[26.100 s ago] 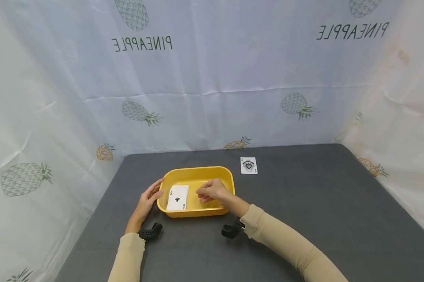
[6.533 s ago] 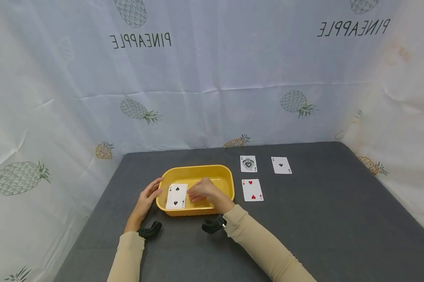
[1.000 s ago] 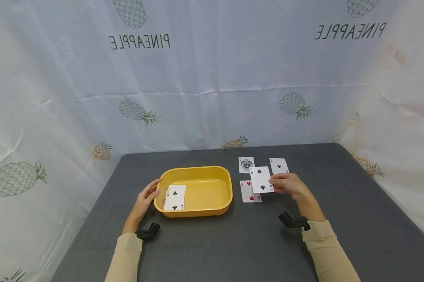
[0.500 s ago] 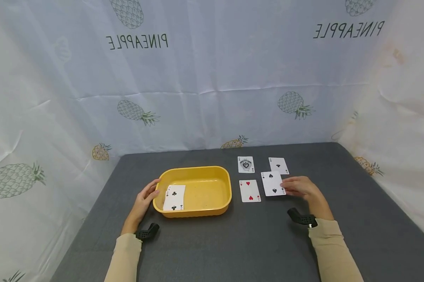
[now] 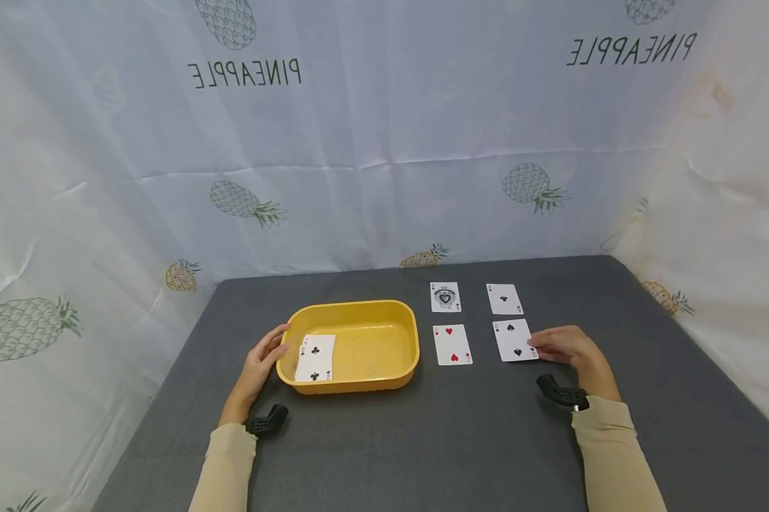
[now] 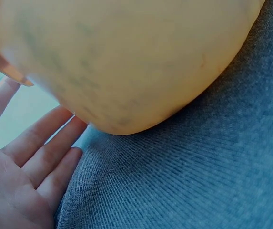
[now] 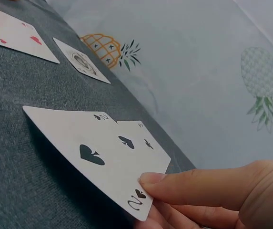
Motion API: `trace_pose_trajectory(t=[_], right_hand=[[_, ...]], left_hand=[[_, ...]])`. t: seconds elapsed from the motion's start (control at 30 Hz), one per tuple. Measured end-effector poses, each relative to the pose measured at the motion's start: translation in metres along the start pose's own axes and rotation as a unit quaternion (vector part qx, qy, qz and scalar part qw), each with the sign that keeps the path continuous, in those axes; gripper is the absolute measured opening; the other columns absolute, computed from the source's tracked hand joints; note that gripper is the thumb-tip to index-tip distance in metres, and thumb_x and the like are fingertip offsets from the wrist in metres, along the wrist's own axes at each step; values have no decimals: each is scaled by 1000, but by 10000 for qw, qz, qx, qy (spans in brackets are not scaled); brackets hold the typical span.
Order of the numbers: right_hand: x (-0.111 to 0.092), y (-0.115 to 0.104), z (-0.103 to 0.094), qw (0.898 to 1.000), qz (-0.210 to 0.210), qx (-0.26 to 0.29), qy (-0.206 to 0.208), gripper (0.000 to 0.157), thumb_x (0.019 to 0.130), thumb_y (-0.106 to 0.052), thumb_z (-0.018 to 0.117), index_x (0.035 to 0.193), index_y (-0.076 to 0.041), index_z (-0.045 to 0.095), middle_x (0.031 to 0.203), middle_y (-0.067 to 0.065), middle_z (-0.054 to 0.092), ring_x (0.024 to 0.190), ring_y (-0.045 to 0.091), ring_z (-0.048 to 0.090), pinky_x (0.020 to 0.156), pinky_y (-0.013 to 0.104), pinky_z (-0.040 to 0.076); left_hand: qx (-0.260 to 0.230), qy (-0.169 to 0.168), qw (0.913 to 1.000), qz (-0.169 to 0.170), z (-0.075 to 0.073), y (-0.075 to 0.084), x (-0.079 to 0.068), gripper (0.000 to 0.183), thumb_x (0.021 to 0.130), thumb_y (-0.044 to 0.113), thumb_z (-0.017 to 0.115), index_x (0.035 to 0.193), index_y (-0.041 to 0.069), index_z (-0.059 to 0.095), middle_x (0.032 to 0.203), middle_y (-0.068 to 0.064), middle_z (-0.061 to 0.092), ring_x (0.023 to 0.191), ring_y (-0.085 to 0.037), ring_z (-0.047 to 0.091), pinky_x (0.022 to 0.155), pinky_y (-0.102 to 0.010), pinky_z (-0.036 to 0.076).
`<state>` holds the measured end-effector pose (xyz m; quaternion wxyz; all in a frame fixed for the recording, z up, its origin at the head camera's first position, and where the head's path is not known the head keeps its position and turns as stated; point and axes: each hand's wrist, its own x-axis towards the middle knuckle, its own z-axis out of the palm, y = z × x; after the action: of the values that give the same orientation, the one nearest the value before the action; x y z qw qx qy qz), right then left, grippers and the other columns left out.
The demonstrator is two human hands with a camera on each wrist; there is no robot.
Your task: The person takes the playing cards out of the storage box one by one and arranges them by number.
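My right hand (image 5: pixel 566 345) pinches the right edge of a two of spades playing card (image 5: pixel 512 340). In the right wrist view the thumb (image 7: pixel 155 178) lies on its face with fingers underneath, and the card tilts with a dark shadow under it. Just behind is an ace of clubs (image 5: pixel 504 299); left of the held card lies a two of hearts (image 5: pixel 452 345), with an ace of spades (image 5: pixel 445 297) behind. My left hand (image 5: pixel 259 363) rests at the left rim of a yellow tray (image 5: pixel 352 387), its straight fingers (image 6: pixel 55 148) against the outer wall.
Inside the tray, at its left, is a small pile of cards (image 5: pixel 315 358) with a two of clubs on top. A dark grey cloth (image 5: pixel 397 448) covers the table. Pineapple-print curtains (image 5: pixel 359 142) stand behind and at both sides.
My right hand has moved the two of spades from the tray to the right, lowering it in front of the ace of clubs. Earlier, the ace of clubs and two of hearts joined the table.
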<state>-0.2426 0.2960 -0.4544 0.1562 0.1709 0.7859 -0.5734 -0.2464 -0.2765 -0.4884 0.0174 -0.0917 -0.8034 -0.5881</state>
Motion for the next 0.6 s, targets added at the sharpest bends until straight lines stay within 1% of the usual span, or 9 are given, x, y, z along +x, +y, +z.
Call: trace_pose_trajectory(t=[0.07, 0.17, 0.43, 0.53, 0.6], right_hand=[[0, 0, 0, 9999, 60, -67, 95, 33, 82, -6, 72, 109, 11, 66, 65, -11, 64, 60, 2, 60, 60, 18, 54], [-1, -1, 0, 9994, 122, -164, 272, 32, 80, -6, 73, 106, 11, 66, 63, -11, 63, 59, 2, 59, 59, 18, 53], [0, -2, 5, 9976, 70, -363, 587, 30, 78, 0, 72, 101, 15, 61, 55, -7, 58, 52, 3, 56, 52, 18, 52], [2, -3, 7, 9956, 141, -504, 776, 33, 76, -2, 74, 102, 15, 61, 54, -7, 58, 51, 3, 56, 52, 19, 51], [3, -3, 7, 9939, 198, -645, 871, 32, 76, -4, 76, 100, 13, 62, 54, -7, 58, 52, 3, 56, 52, 19, 51]], left_hand=[[-1, 1, 10000, 1, -1, 0, 0, 49, 101, 22, 50, 146, 5, 40, 139, -14, 51, 110, 17, 51, 90, -4, 41], [17, 12, 10000, -26, -1, -1, 0, 49, 101, 23, 50, 145, 5, 40, 135, -4, 54, 109, 18, 51, 90, -4, 40], [-139, -52, 9998, 97, -1, 0, -1, 49, 101, 21, 49, 146, 3, 38, 125, 14, 53, 109, 17, 52, 89, -6, 43], [-164, -61, 9998, 74, -1, 1, -1, 50, 101, 21, 49, 146, 4, 38, 124, 16, 53, 109, 16, 52, 89, -6, 43], [-175, -64, 9998, 27, -1, 1, -1, 50, 101, 21, 49, 146, 4, 38, 126, 12, 53, 108, 16, 53, 89, -6, 44]])
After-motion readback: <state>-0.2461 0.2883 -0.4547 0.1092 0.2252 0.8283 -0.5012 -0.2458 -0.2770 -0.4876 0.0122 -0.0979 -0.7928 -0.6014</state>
